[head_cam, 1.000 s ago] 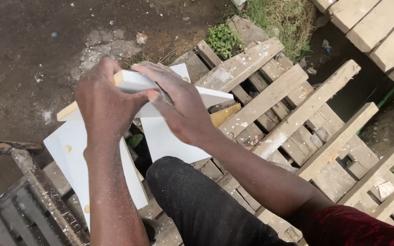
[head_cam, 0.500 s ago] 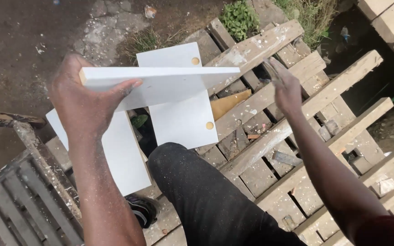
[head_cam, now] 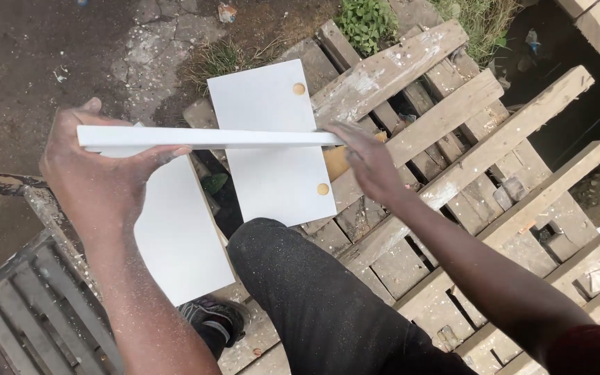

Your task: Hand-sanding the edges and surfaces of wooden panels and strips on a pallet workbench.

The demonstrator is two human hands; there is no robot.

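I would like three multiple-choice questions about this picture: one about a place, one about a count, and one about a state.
1. Where does the flat white panel with round plugs lie?
A. on the wooden pallet
B. in a bucket
C. on a shelf

2. How many round tan plugs show on that flat panel?
A. none
B. two
C. five

3. How is the long white board held?
A. flat on the ground
B. edge-on in the air, gripped by the left hand, with the right hand at its other end
C. under the shoe

Answers: 1 A, the panel rests across the pallet slats. 2 B, one plug shows near a top corner and one near a bottom corner. 3 B, the left-hand fingers wrap the board's edge.
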